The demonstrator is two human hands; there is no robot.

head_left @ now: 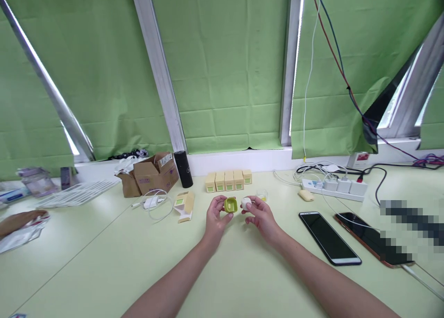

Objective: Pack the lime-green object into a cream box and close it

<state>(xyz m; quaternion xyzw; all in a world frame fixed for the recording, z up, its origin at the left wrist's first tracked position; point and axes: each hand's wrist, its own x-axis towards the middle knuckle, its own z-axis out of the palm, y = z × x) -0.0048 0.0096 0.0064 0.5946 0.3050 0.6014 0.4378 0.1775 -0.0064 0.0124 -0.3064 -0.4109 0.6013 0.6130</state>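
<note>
Between thumb and fingers, my left hand (215, 220) grips a small green square case (231, 205), its hollow inside turned toward me. A small rounded white piece (246, 203) is pinched in my right hand (261, 218), just right of the case and apart from it; I cannot make out its exact kind. Both hands are raised over the table's middle. Behind them stand several small cream boxes (229, 180) in a row. Left of my hands lies an opened cream box (184, 205) with its flap out. A small clear container (262, 194) sits behind my right hand.
At the right lie a phone (329, 238), a second phone (373, 237) with a cable, and a power strip (333, 189) with plugs. A cardboard box (154, 174), a black cylinder (183, 169) and a white charger (151, 202) are at the back left.
</note>
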